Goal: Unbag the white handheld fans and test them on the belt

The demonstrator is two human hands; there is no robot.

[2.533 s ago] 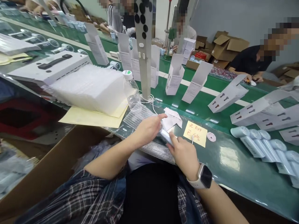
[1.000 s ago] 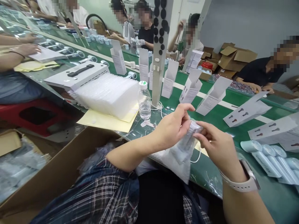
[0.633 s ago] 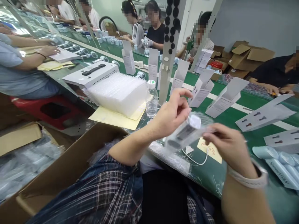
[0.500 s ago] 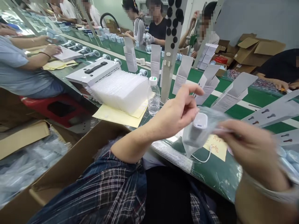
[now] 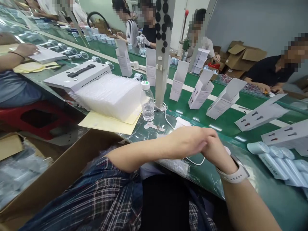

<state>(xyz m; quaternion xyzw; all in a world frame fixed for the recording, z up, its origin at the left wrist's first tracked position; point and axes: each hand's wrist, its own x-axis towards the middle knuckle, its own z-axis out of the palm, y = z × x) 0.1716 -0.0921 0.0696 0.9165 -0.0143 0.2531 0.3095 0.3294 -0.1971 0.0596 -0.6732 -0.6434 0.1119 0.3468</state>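
My left hand (image 5: 190, 142) reaches across from the left with its back towards me and its fingers bent down at the right hand. My right hand (image 5: 216, 150), with a pale watch band (image 5: 234, 175) at the wrist, meets it, fingers curled. The two hands touch and overlap above the green bench (image 5: 204, 179). Whatever is between them is hidden; neither the clear bag nor the white block shows. A white cable (image 5: 196, 163) loops on the bench below the hands. Just beyond the left hand lies a white piece (image 5: 182, 122).
Open white boxes (image 5: 201, 89) stand along the green line. Light blue cylinders (image 5: 276, 163) lie at right. A water bottle (image 5: 147, 104) stands beside a stack of white sheets (image 5: 110, 96). A carton (image 5: 64, 170) is at my left. Other people work across the line.
My hands have come together, the right one moving left and inward. The clear bag with the white block, seen before in the right hand, is out of sight. The view has shifted right.
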